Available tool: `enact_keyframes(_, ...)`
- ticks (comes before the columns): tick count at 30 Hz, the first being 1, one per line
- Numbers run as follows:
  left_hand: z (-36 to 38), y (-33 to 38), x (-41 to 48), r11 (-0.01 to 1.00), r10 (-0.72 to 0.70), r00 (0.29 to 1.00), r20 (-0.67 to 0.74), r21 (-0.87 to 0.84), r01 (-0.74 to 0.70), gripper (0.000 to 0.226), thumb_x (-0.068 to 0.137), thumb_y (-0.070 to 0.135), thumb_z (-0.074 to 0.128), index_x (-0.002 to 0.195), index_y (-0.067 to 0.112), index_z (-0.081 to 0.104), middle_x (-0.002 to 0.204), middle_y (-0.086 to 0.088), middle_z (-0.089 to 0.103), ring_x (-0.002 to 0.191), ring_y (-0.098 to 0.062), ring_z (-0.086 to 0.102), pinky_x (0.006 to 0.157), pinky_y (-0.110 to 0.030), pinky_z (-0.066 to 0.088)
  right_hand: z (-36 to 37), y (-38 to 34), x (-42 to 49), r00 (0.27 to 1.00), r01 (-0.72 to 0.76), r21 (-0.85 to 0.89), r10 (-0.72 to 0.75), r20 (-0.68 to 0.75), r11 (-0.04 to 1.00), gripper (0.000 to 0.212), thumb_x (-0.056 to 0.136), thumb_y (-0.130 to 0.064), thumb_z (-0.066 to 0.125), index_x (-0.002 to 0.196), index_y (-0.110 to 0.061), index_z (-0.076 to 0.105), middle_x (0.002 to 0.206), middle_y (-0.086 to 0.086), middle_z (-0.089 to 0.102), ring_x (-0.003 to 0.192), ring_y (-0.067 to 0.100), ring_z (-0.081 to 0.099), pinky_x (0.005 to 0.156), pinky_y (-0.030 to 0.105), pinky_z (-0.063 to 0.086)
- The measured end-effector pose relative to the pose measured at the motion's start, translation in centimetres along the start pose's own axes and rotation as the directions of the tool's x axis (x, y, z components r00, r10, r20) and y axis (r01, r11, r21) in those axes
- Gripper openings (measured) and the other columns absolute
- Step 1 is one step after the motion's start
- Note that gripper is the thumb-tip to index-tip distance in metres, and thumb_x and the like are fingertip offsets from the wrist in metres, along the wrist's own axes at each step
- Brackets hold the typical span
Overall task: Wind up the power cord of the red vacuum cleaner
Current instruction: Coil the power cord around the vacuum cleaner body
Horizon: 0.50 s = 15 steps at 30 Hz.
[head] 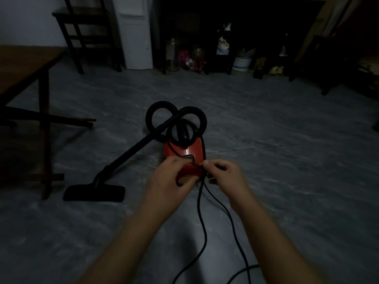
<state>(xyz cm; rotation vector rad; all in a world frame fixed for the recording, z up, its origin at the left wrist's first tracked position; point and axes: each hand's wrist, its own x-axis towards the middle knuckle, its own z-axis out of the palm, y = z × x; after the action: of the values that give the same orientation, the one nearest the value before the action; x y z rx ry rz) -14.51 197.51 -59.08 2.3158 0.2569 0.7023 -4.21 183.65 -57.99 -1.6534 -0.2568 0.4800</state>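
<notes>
The red vacuum [185, 153] sits on the grey floor [287, 160] straight ahead, with both hands meeting at its near end. The left hand [171, 177] is cupped over the rear of the body, fingers curled down against the glossy plastic shell. The right hand [222, 174] is just beside it, thumb and forefinger pinched on the black cord [202, 218] where it crosses the back edge. From that pinch two thin, smooth strands hang down between the forearms and trail toward the bottom of the view; another run of cord climbs the right flank of the body and loops over its top. The shell is rounded and shiny, with a pale rectangular inset near the fingers. A ribbed black hose [164, 113] curls in two rings above it, and a straight matte wand [131, 151] slants left to a flat, wide floor head [94, 192]. The floor is mottled, stone-like tile.
</notes>
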Motion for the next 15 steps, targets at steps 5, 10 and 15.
enact_keyframes(5,0.24,-0.25,-0.18,0.961,0.134,0.991,0.022,0.239,-0.136,0.052,0.076,0.053,0.07,0.118,0.022,0.067,0.112,0.004,0.06,0.105,-0.013,0.055,0.085,-0.029,0.048,0.05,0.01,-0.16,0.997,-0.01,-0.003,0.01,0.076,1.0,0.015,0.09,-0.013,0.07,0.096,-0.001,0.075,0.082,0.002,0.074,0.064,-0.002,0.068,0.057,0.009,0.049)
enact_keyframes(10,0.61,-1.08,0.17,0.958,0.146,0.983,0.108,0.234,-0.168,0.04,0.079,0.047,0.071,0.114,0.029,0.068,0.106,0.012,0.068,0.101,-0.009,0.058,0.088,-0.03,0.048,0.12,-0.24,-0.07,0.992,0.001,-0.048,0.005,0.123,0.999,0.009,0.089,-0.015,0.071,0.092,-0.008,0.076,0.08,-0.002,0.075,0.067,-0.001,0.068,0.06,0.01,0.05)
enact_keyframes(15,0.71,-0.85,0.09,1.0,-0.005,0.999,0.032,-0.025,0.006,0.029,0.079,0.03,0.076,0.108,0.027,0.073,0.096,0.011,0.075,0.087,0.001,0.067,0.079,-0.016,0.052,-0.18,-0.25,-0.08,0.995,0.08,-0.1,-0.074,0.068,0.992,0.007,0.086,-0.01,0.073,0.091,-0.005,0.075,0.081,0.006,0.072,0.067,0.001,0.064,0.064,0.016,0.051)
